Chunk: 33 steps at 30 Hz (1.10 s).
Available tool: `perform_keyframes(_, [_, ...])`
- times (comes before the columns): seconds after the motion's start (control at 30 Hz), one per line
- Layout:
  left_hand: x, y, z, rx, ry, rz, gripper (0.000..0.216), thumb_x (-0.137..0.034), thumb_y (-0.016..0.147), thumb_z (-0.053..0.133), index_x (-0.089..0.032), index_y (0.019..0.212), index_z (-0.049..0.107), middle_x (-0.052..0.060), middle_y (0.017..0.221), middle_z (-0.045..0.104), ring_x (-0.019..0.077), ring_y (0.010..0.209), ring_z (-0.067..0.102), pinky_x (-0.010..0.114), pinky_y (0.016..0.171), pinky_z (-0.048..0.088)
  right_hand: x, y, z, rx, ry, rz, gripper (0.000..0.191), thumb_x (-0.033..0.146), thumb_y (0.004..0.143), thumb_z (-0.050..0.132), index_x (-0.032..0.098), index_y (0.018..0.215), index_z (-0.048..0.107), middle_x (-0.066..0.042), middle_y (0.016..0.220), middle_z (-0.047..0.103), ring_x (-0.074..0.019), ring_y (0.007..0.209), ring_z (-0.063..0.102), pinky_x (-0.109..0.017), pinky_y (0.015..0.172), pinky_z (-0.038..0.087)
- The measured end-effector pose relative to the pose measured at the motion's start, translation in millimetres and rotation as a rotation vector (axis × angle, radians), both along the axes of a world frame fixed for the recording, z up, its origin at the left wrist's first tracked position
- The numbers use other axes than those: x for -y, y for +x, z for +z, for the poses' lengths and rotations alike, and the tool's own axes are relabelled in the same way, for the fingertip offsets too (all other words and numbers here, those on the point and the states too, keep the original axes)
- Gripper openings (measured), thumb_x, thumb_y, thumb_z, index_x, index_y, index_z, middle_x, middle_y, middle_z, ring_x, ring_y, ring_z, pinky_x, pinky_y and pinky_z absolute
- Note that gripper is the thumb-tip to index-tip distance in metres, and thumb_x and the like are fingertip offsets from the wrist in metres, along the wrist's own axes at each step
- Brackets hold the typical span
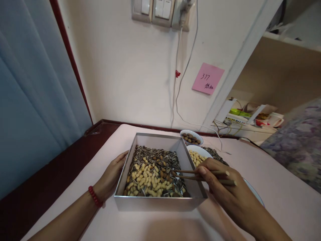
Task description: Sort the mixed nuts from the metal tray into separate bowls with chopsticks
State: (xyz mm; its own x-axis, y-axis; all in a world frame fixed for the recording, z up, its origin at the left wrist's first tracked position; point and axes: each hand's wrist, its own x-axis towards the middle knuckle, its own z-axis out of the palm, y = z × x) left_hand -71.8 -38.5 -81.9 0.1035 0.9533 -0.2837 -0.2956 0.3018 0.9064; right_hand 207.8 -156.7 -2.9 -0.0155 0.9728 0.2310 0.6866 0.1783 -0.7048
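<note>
A square metal box [160, 203] stands on the table, holding striped sunflower seeds [155, 152], pale peanuts in their shells [147, 179] and brown almonds [164, 174]. My left hand [112, 175], a red bead bracelet at its wrist, is against the box's left wall; some of its fingers are hidden. Pinched in my right hand [222, 185] is a pair of chopsticks [218, 177], reaching over the right wall into the box. Their tips meet a brown nut [173, 173] above the seeds; whether it is gripped I cannot tell.
Behind the box's right side stand a bowl of round brown nuts [192, 138] and a bowl of peanuts [197, 157]. Sunflower seeds [213, 153] lie beyond my right hand, which partly covers another dish [254, 192]. A white cable [198, 124] trails onto the table.
</note>
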Motion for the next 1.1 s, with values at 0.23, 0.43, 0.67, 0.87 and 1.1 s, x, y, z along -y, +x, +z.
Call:
perform_keyframes(0.23, [0.4,-0.2,0.7,0.013,-0.014,-0.01,0.044,-0.012,0.082,0.066,-0.017,0.126,0.061,0.008,0.09,0.079,0.023,0.069,0.076,0.027,0.054,0.06,-1.3,-1.9,0.3,-0.009,-0.017,-0.008,0.042,0.05,0.099,0.04,0.021,0.071,0.051,0.001,0.071,0.051,-0.0138,0.066,0.048,-0.028,0.06,0.037])
perform_keyframes(0.43, [-1.7,-1.2,-3.5,0.038,-0.001,-0.025,0.045,-0.013,0.081,0.068,-0.016,0.125,0.061,0.008,0.087,0.079,0.0234,0.07,0.076,0.029,0.06,0.061,-4.3,3.3,-5.7,-0.069,-0.045,-0.042,0.041,0.051,0.099,0.041,0.021,0.075,0.055,0.0,0.074,0.053,-0.014,0.066,0.048,-0.026,0.059,0.04])
perform_keyframes(0.67, [-1.7,-1.8,-3.4,0.013,0.002,-0.019,0.047,-0.013,0.081,0.067,-0.016,0.127,0.059,0.008,0.085,0.079,0.0238,0.063,0.075,0.029,0.051,0.059,-7.4,2.9,-12.5,-0.067,-0.007,-0.052,0.042,0.051,0.098,0.042,0.02,0.074,0.057,-0.001,0.074,0.054,-0.0146,0.065,0.049,-0.027,0.058,0.042])
perform_keyframes(0.87, [1.1,-0.1,1.4,0.035,-0.002,-0.015,0.046,-0.014,0.08,0.07,-0.015,0.125,0.061,0.009,0.09,0.079,0.0239,0.072,0.076,0.027,0.056,0.06,-0.3,7.0,-12.8,-0.073,0.016,-0.078,0.042,0.051,0.099,0.042,0.02,0.076,0.058,0.0,0.073,0.057,-0.014,0.064,0.051,-0.028,0.06,0.041])
perform_keyframes(1.1, [-3.4,-3.1,-6.9,0.019,0.007,-0.034,0.049,-0.013,0.08,0.068,-0.017,0.128,0.059,0.008,0.088,0.079,0.0247,0.069,0.076,0.03,0.058,0.061,13.0,10.3,-7.5,-0.153,0.103,-0.098,0.037,0.048,0.099,0.044,0.021,0.079,0.062,0.0,0.068,0.058,-0.0148,0.065,0.057,-0.027,0.06,0.044])
